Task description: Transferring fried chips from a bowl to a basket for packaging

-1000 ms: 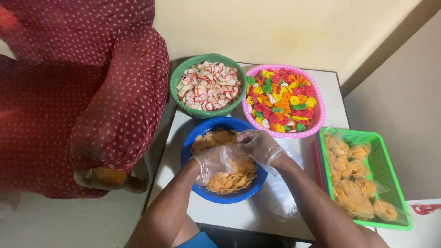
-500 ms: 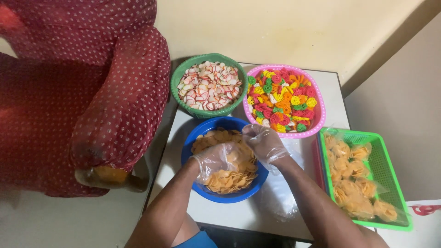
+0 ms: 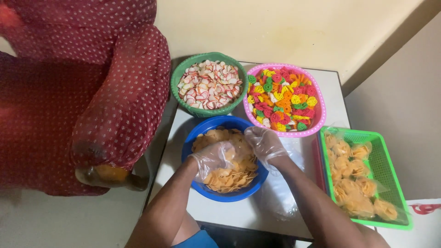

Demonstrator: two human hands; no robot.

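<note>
A blue bowl (image 3: pixel 228 198) of flat orange chips (image 3: pixel 228 178) sits on the white table (image 3: pixel 331 87) in front of me. Both my hands wear thin clear gloves and are over this bowl. My left hand (image 3: pixel 212 159) is curled at the bowl's left side, gripping what looks like a small clear plastic bag (image 3: pixel 231 152) held over the chips. My right hand (image 3: pixel 266 143) reaches down at the bowl's right rim. Its fingers are pinched on chips right beside the bag's mouth.
A green round basket (image 3: pixel 176 82) of white-and-red chips and a pink basket (image 3: pixel 319 117) of multicoloured ring snacks stand behind the bowl. A green tray (image 3: pixel 390 160) of filled chip bags lies at the right. Clear bags (image 3: pixel 280 195) lie by the front edge. A person in a red dotted garment (image 3: pixel 115 92) stands at the left.
My right hand has shifted slightly up and back down at the bowl's right rim. My left hand has edged a little toward the bowl's centre. Nothing else moved.
</note>
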